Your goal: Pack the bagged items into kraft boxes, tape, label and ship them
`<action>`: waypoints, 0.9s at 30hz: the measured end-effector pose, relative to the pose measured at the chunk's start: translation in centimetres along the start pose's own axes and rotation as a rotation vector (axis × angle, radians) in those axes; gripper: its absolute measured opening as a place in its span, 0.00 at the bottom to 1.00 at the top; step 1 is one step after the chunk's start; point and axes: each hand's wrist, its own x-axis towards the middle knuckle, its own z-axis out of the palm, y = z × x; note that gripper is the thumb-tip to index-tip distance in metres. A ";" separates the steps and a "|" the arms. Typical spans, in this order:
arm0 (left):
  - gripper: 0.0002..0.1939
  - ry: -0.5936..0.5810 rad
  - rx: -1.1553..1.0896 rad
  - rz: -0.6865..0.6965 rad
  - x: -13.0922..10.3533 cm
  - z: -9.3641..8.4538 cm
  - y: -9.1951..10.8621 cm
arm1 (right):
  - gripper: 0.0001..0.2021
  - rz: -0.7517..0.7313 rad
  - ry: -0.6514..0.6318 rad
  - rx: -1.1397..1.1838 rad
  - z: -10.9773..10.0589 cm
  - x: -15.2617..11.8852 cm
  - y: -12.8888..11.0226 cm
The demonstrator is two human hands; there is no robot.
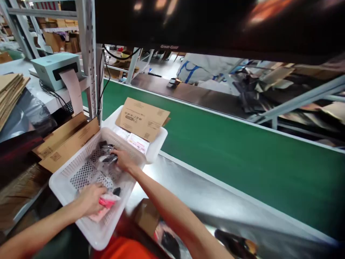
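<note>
Both of my hands reach into a white perforated plastic basket. My left hand curls its fingers around a pink plastic packet near the basket's near end. A small black item lies just beyond that packet. Toward the far end, my right hand is closed on a clear plastic bag with dark items inside; their kind is too blurred to tell. More clear film and the mesh floor show between the hands.
Behind the basket, a second white tray holds a flattened cardboard box and printed packets. A green conveyor belt runs along the right. At left stand a label printer and cardboard. An open carton sits below my right forearm.
</note>
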 end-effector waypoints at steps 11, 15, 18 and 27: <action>0.18 0.871 -0.096 0.160 -4.5 -4.6 -1.0 | 0.18 -0.274 0.594 0.525 -13.4 -13.3 -1.0; 0.17 0.945 -0.152 0.317 -4.7 -4.0 6.7 | 0.19 -0.110 0.495 0.416 -14.3 -27.9 -1.4; 0.13 0.685 -0.058 0.467 -3.5 -1.7 14.5 | 0.16 0.243 0.293 0.273 -10.4 -35.9 -1.2; 0.37 -0.256 0.697 0.403 6.9 7.4 27.7 | 0.34 0.702 -0.083 -0.007 -4.4 -38.8 0.3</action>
